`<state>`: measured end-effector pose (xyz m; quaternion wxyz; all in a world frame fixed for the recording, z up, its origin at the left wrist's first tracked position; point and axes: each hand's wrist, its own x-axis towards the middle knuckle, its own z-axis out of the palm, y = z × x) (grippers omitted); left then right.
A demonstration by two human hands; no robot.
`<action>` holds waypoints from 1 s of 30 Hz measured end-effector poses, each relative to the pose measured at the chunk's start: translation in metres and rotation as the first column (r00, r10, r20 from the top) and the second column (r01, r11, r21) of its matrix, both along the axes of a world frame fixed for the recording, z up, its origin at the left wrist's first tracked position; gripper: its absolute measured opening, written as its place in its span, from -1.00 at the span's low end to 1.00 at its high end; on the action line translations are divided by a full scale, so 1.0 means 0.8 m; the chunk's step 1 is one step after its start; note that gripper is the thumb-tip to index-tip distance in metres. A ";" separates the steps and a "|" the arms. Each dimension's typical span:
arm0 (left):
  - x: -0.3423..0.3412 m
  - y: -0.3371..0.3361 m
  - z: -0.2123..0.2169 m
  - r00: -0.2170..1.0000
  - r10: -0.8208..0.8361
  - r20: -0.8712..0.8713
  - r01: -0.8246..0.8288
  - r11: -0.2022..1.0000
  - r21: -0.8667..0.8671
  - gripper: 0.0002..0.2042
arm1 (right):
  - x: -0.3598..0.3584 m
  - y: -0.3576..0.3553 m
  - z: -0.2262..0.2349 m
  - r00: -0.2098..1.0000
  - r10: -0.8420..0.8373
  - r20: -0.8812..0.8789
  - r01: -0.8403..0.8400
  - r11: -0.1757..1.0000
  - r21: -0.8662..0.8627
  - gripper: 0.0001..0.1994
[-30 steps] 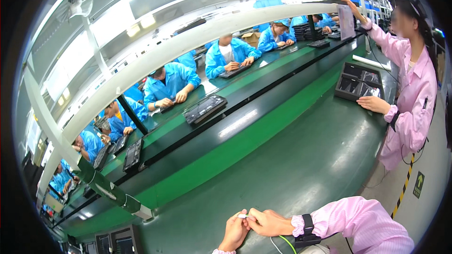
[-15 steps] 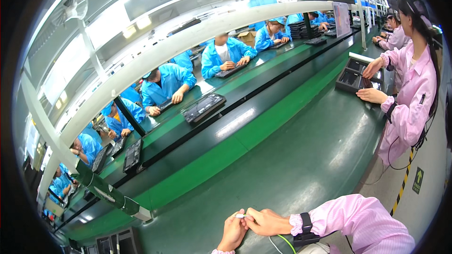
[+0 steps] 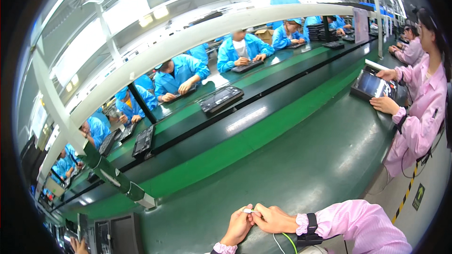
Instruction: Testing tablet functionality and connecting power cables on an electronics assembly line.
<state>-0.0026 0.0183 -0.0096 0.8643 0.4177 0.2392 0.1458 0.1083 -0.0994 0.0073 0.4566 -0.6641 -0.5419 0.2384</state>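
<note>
Over the dark green, smooth tabletop point(image 3: 197, 218), one bare left hand point(image 3: 239, 226) slants upward, its curled fingers pinching one small white rectangular plug point(image 3: 247, 210) — it sits right at the fingertips, between both hands. One bare right hand point(image 3: 274, 219) reaches in knuckles up, fingertips pressed together at the plug's right end. Two thin cords show below — one white cord point(image 3: 278, 243), one bright green cord point(image 3: 290, 242).

wearer's two hands point(image 3: 239, 227), one white connector point(image 3: 247, 210), one green cable point(image 3: 290, 241), one white cable point(image 3: 277, 241), one arrow sign point(image 3: 418, 196)
</note>
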 end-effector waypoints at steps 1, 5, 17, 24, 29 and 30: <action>0.001 0.000 -0.001 1.000 -0.003 0.007 0.003 1.000 0.002 -0.78 | 0.000 0.000 0.000 1.000 -0.005 0.022 0.005 1.000 -0.030 -0.85; 0.003 0.000 -0.002 1.000 -0.010 -0.001 0.010 1.000 -0.028 -0.77 | 0.000 -0.001 0.005 0.999 0.021 -0.046 -0.016 0.995 0.097 -0.86; 0.002 0.001 -0.002 0.997 -0.054 0.049 0.056 0.998 -0.023 -0.78 | 0.001 0.005 -0.014 1.000 -0.011 0.008 0.011 0.998 0.068 -0.87; 0.001 0.001 -0.003 1.000 -0.027 -0.008 0.027 1.000 0.003 -0.74 | -0.002 0.003 -0.008 0.999 -0.015 -0.041 0.017 0.999 0.046 -0.87; 0.001 0.001 -0.001 0.999 -0.031 -0.006 0.031 0.999 -0.010 -0.74 | -0.003 0.004 -0.006 1.000 -0.014 0.013 0.014 1.000 0.026 -0.87; 0.002 0.001 -0.002 0.999 -0.038 0.014 0.038 0.999 0.000 -0.74 | -0.003 0.004 -0.006 1.000 -0.019 0.008 0.019 1.000 -0.019 -0.87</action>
